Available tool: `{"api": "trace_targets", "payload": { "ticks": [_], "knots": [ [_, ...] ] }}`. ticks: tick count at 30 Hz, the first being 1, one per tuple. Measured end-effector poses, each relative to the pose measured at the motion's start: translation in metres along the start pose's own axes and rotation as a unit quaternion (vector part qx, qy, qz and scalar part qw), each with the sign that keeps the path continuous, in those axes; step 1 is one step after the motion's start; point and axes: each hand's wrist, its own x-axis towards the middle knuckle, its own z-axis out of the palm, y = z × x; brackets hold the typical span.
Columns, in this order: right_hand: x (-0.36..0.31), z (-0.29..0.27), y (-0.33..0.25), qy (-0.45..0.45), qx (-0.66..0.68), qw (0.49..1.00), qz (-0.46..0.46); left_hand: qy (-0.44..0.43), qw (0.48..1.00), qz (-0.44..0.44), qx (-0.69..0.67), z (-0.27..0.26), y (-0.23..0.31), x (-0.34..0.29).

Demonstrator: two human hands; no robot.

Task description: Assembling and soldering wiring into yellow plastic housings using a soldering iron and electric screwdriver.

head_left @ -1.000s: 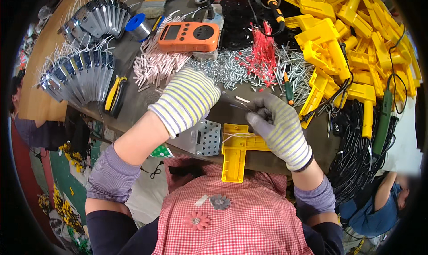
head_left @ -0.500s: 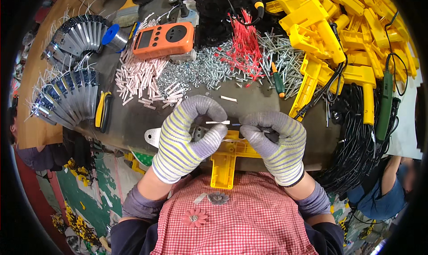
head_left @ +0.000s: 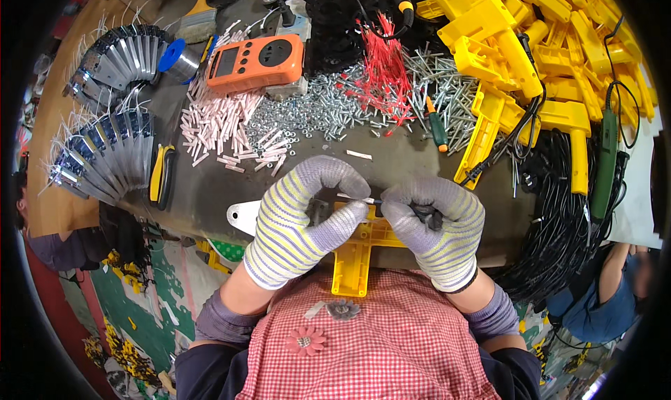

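Both hands wear grey-palmed, striped knit gloves. Between thumb and forefinger, my left hand (head_left: 290, 225) pinches a small white sleeve (head_left: 358, 199). My right hand (head_left: 444, 225) pinches a thin dark wire (head_left: 377, 201), whose end meets the sleeve between the fingertips; whether it is inside the sleeve cannot be made out. Below the hands lies an open yellow plastic housing (head_left: 351, 271), pistol-shaped, partly covered by the fingers. Beside my left hand a flat metal plate with a hole (head_left: 242, 217) shows, its other end hidden behind the glove.
A loose sleeve (head_left: 359, 154) lies beyond the hands. Farther off are piled sleeves (head_left: 217, 124), nuts and screws (head_left: 314, 106), red-tipped wires (head_left: 388, 64) and an orange meter (head_left: 255, 63). Pliers (head_left: 162, 176) lie left; yellow housings (head_left: 552, 57) and black cables (head_left: 559, 225) fill the right.
My hands have come closer together. The gap between the white sleeve and the dark wire has closed, and my left hand has moved slightly right.
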Motion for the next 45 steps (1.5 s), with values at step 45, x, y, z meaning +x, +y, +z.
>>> {"api": "trace_targets", "payload": {
  "ticks": [45],
  "knots": [
    [-0.005,-0.012,-0.024,-0.05,-0.053,0.997,0.032,-0.006,1.0,0.012,0.011,0.0,0.009,-0.004]
  ]
}}
